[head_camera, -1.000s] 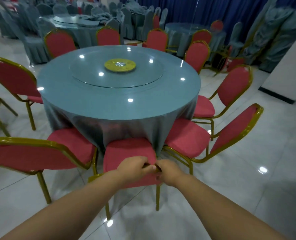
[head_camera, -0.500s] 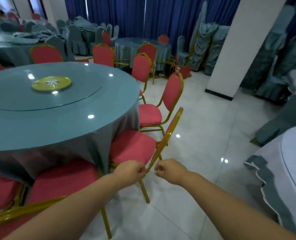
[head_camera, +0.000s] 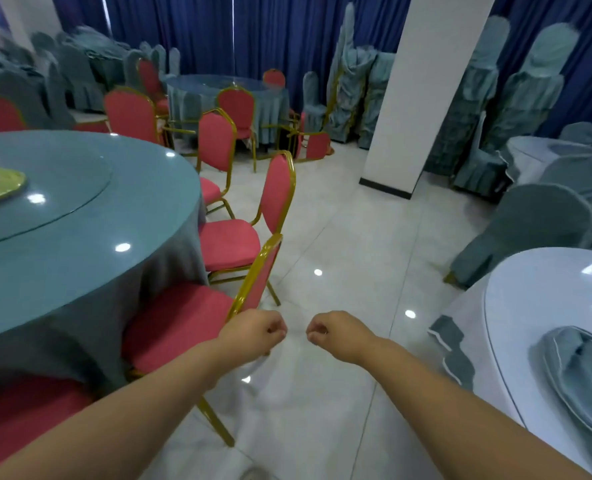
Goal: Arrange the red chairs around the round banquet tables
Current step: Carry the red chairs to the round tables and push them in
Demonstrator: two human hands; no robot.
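Note:
A round banquet table (head_camera: 90, 258) with a teal cloth and a glass turntable fills the left. Red chairs with gold frames stand around it. The nearest red chair (head_camera: 173, 327) has its seat tucked under the cloth and its back edge-on to me. A second red chair (head_camera: 232, 244) stands just beyond it and a third (head_camera: 216, 142) farther back. My left hand (head_camera: 253, 332) is a fist at the near corner of the nearest chair's back, with nothing seen in it. My right hand (head_camera: 336, 336) is a fist over bare floor, holding nothing.
A white-clothed table (head_camera: 530, 323) with a folded grey napkin (head_camera: 585, 368) is at the right. Grey-covered chairs (head_camera: 530, 230) stand beside it. A white pillar (head_camera: 416, 91) rises mid-room. Another teal table (head_camera: 225, 95) with red chairs lies behind; a tiled aisle (head_camera: 339, 237) runs between.
One second ago both hands gripped the top of a chair back at the table. They have let go and drawn apart, and my view has swung right toward the aisle.

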